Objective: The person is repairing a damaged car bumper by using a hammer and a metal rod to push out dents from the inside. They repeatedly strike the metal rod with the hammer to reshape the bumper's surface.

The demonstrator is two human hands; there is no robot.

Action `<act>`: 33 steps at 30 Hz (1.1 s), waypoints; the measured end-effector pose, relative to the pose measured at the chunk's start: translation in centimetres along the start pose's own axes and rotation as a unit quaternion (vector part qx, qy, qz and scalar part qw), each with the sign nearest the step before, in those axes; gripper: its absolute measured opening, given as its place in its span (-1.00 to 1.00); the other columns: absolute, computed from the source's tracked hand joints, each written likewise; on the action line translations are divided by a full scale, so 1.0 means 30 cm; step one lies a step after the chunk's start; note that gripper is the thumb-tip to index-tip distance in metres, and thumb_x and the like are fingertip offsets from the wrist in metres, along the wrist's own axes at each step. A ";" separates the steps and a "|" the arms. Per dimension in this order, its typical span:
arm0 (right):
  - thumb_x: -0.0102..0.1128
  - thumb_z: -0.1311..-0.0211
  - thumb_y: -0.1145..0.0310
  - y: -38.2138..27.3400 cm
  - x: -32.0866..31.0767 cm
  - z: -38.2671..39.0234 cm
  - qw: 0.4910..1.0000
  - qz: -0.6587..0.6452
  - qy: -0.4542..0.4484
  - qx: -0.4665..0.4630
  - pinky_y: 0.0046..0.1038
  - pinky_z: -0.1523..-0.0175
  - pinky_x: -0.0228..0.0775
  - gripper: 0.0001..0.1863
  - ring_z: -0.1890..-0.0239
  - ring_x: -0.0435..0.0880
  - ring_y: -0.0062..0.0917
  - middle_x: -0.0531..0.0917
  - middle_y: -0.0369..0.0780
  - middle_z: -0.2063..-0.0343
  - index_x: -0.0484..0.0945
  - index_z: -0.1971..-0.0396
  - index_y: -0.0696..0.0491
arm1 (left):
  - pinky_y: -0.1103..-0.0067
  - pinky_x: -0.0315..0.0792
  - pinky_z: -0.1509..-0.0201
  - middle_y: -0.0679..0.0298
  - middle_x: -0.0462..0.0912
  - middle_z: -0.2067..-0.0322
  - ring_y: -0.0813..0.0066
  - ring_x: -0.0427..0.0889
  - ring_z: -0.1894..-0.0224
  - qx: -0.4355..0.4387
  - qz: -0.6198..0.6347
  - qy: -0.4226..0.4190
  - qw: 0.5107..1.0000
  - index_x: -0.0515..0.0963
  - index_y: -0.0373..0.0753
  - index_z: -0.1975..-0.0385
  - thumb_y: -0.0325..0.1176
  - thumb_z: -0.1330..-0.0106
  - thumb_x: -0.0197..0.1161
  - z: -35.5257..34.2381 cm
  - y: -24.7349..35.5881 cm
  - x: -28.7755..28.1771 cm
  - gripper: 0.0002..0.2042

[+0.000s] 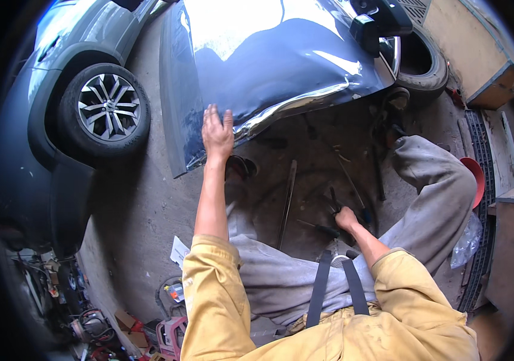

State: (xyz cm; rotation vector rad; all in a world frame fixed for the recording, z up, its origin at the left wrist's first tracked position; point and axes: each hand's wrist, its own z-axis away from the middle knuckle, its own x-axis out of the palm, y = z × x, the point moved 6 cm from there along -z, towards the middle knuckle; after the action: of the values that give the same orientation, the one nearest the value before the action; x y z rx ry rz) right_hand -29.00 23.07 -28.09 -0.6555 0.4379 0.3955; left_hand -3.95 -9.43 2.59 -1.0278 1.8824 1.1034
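Observation:
A dark blue car door, its lower edge creased and crumpled, lies across the far middle in front of me. My left hand lies flat on the panel near its left end, fingers stretched out and close together. Low over the floor between my legs, my right hand is closed round a dark tool; its kind is too small and dim to make out. Close by the right hand lies a screwdriver with a dark handle. A long thin metal bar is to the left of it.
At the left stands a grey car with its wheel near the door. A loose tyre and a wooden box are at the far right. A clear plastic bag lies beside my right leg. Assorted gear and a pink case crowd the lower left.

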 end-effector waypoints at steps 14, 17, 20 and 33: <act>0.07 -0.08 0.37 0.120 -0.019 -0.085 0.998 -0.059 0.009 0.030 -0.17 -0.16 0.45 -0.63 -0.03 0.60 0.01 0.62 0.19 0.11 0.64 0.21 0.33 | 0.17 -0.24 -0.52 -0.19 -0.05 -0.44 -0.08 -0.13 -0.51 -0.006 -0.097 -0.136 0.986 0.08 -0.36 -0.41 0.13 -0.48 -0.19 0.005 0.138 0.113 -0.28; 0.06 -0.08 0.38 0.120 -0.014 -0.101 0.998 -0.055 0.002 0.022 -0.17 -0.17 0.45 -0.62 -0.04 0.60 0.01 0.62 0.18 0.10 0.64 0.18 0.31 | 0.17 -0.23 -0.52 -0.22 -0.05 -0.43 -0.11 -0.14 -0.50 0.008 -0.092 -0.148 0.985 0.08 -0.35 -0.41 0.13 -0.49 -0.20 -0.004 0.229 0.139 -0.29; 0.05 -0.08 0.38 0.120 -0.024 -0.112 0.998 -0.057 -0.004 0.015 -0.16 -0.17 0.44 -0.62 -0.05 0.59 0.01 0.61 0.18 0.09 0.64 0.17 0.31 | 0.17 -0.23 -0.52 -0.21 -0.06 -0.43 -0.10 -0.15 -0.51 0.029 -0.086 -0.148 0.985 0.09 -0.33 -0.41 0.14 -0.49 -0.22 -0.017 0.340 0.171 -0.30; 0.02 -0.17 0.38 0.107 -0.054 -0.071 0.998 -0.029 -0.038 0.042 -0.19 -0.26 0.37 -0.58 -0.18 0.52 -0.07 0.56 0.10 -0.07 0.59 -0.01 0.22 | 0.05 -0.01 -0.44 -0.11 0.32 -0.20 -0.07 0.22 -0.33 0.179 -0.138 -0.024 0.974 0.25 -0.42 -0.24 -0.09 -0.20 0.27 0.152 0.769 0.224 -0.30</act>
State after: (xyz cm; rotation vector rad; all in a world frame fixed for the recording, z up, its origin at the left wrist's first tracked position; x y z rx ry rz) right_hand -32.45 23.67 -30.36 -0.5680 0.3614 0.3433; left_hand -26.45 0.18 2.89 -1.0027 1.7525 0.5961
